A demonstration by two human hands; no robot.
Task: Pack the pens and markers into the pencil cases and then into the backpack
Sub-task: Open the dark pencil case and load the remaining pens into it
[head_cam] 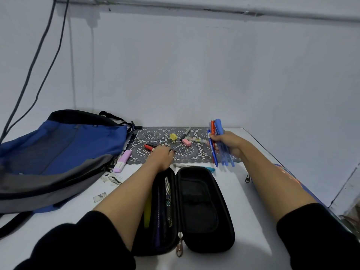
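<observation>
A black hard-shell pencil case (pixel 202 209) lies open flat in front of me, with pens and a yellow highlighter under the mesh of its left half. My right hand (pixel 227 144) grips a bunch of blue pens with one orange pen (pixel 217 141) above the mat's right end. My left hand (pixel 160 157) reaches onto the grey lace mat (pixel 153 134), fingers curled over a red-and-black marker (pixel 151 146). A blue-and-grey backpack (pixel 58 152) lies on its side at the left. Loose on the mat are a black marker (pixel 184 132) and a white pen (pixel 196 140).
A pink highlighter (pixel 122 161), a yellow cap (pixel 173 136), a pink eraser (pixel 186 142), and a white marker (pixel 184 165) beside a teal pen (pixel 209 169) lie about the white table. A second case (pixel 290 176) shows under my right forearm. Wall behind; cables hang at left.
</observation>
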